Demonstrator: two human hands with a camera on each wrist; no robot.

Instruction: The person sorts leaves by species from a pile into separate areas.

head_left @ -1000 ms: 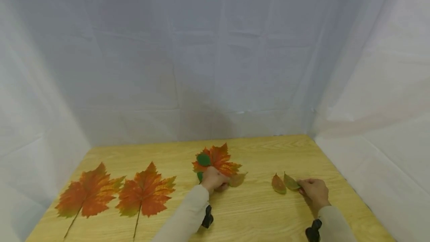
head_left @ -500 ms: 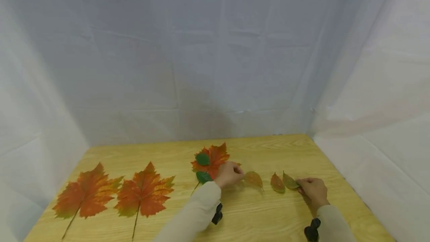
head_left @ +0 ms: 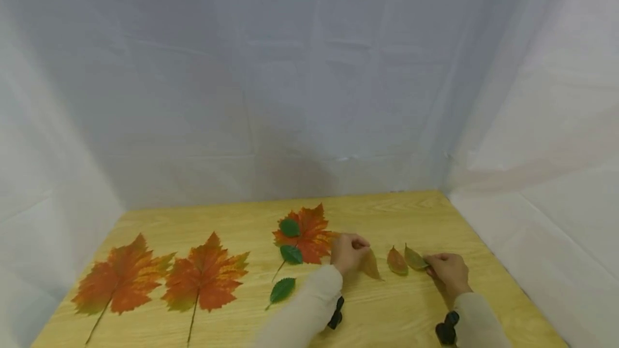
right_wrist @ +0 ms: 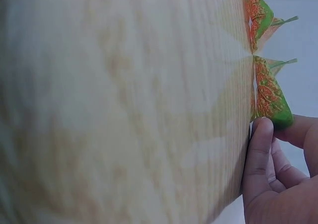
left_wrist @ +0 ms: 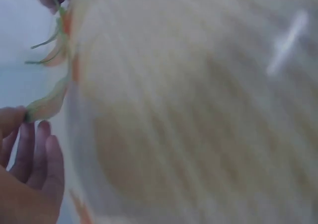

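Head view: dim, flat, soft light; back sheet [head_left: 280, 85] grey, right sheet [head_left: 541, 122] brighter, faint shadow [head_left: 297, 176] low on back sheet. Fine detail soft. Left wrist view: hazy, counter [left_wrist: 189, 114] blurred, white glare streak [left_wrist: 288, 44] upper right. Right wrist view: leaves [right_wrist: 271, 92] fairly sharp, near counter out of focus.

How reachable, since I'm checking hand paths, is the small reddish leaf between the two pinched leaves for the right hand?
Probably yes, though not directly: the right hand pinches the greenish leaf, which lies between it and the reddish leaf, so it would likely have to let go first.
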